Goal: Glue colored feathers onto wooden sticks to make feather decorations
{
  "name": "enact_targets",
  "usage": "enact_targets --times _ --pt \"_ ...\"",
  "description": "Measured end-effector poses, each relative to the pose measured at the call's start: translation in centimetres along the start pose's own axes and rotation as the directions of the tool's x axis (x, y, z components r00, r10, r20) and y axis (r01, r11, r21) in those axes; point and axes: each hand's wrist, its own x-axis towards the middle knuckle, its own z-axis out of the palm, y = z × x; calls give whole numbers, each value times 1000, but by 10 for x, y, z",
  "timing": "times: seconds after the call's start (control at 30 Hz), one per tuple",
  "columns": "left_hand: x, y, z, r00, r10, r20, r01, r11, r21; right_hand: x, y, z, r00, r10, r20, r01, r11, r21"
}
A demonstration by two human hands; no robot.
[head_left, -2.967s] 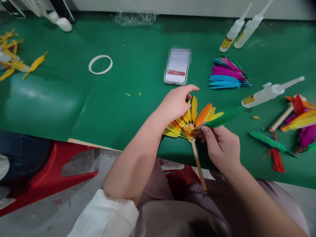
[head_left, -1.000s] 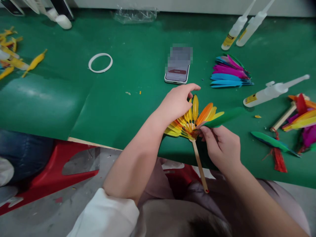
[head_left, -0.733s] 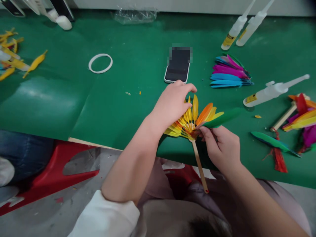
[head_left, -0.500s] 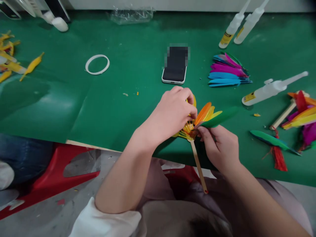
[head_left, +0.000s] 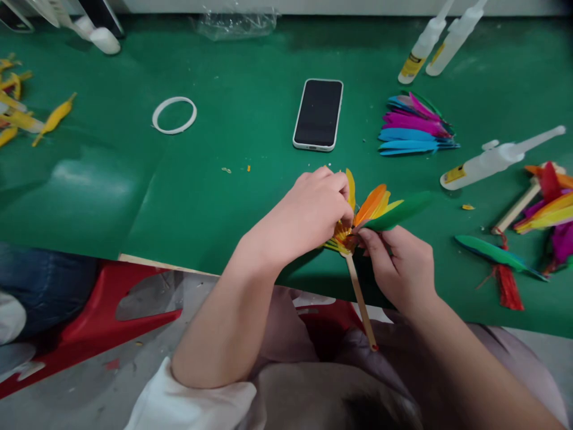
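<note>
Curled inward since earlier, the left hand [head_left: 320, 203] covers part of the fan [head_left: 342, 242], its grip hidden. At the table's near edge, the fan juts its handle [head_left: 360, 301] outward; the right hand [head_left: 405, 266] pinches a green feather [head_left: 400, 214]. Beyond lies a dark-screened phone [head_left: 319, 113].

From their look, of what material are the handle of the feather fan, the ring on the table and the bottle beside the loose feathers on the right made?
Fan handle: probably bare wood or bamboo, matt; pale tan, flat stick.
Ring: perhaps plastic, or a tape roll; plain white, finish unclear.
Bottle: likely soft plastic, satin; milky, translucent body with a long spout.
</note>
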Motion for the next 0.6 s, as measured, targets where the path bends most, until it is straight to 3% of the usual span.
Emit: enact_targets --times 0.2,0.43,0.6 --pt "3 -2 2 996 -61 -65 60 998 -19 -1 0 0 999 25 21 -26 1000 16" --pt "4 -3 2 996 -63 -65 62 998 -25 0 -1 -1 1000 11 -5 -11 1000 4" --pt "7 -7 2 964 -172 -205 171 985 -24 -2 -2 -3 993 87 -76 -86 996 14"
